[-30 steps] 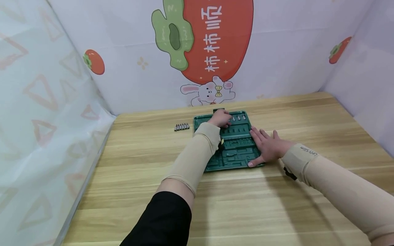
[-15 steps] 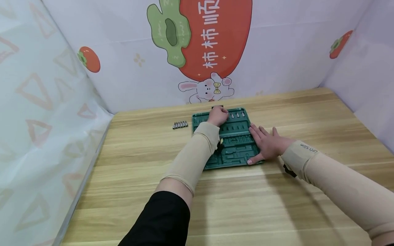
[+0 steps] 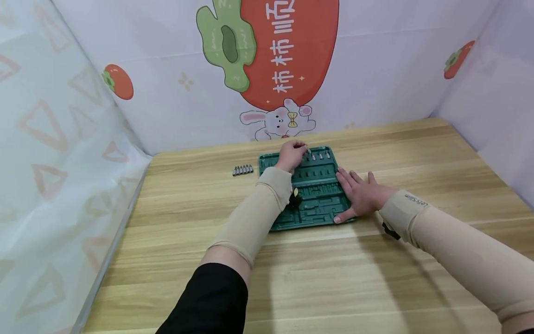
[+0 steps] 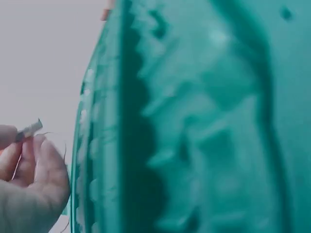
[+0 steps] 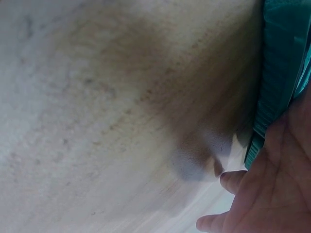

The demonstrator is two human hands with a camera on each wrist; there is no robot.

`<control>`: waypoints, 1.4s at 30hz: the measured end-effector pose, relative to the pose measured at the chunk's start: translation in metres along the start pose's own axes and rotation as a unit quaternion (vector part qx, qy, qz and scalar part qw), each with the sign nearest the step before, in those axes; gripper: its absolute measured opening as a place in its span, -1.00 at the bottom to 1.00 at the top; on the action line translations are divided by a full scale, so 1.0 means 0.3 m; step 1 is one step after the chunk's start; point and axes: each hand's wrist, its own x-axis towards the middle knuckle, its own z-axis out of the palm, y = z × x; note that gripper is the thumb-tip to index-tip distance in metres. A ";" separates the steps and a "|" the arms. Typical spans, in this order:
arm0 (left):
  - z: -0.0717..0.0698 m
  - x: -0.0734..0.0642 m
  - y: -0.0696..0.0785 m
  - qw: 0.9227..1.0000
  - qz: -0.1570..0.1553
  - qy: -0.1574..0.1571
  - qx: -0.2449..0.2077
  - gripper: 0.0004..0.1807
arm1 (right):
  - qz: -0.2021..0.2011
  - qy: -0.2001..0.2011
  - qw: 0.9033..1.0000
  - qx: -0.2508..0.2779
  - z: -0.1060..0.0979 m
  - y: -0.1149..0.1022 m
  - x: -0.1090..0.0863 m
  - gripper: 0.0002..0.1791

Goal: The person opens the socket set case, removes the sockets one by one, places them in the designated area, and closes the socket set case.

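A green tool case (image 3: 319, 204) lies open and flat on the wooden table, its molded slots facing up. Over its far part, my left hand (image 3: 290, 157) pinches a small silver screwdriver bit (image 4: 32, 128) between thumb and fingers. Just right of those fingertips, 3 similar bits (image 3: 321, 156) stand in the case's far row. My right hand (image 3: 364, 195) rests on the case's right edge with fingers spread, thumb at the near corner. The right wrist view shows the palm of this hand against the green side wall (image 5: 282, 73).
Left of the case, several bits (image 3: 243, 170) lie side by side in a neat row on the table (image 3: 187, 222). A printed cloth backdrop (image 3: 167, 106) rises behind the table's far edge.
My left hand has drawn slightly up and left from the far row, and a bit now shows at its fingertips. The right hand stays on the case edge. The head view has shifted slightly.
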 end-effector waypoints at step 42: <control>-0.466 -0.099 -0.057 0.977 -0.092 0.040 -0.188 -0.55 | -0.006 0.001 1.000 0.001 -0.012 -0.018 -0.005 0.50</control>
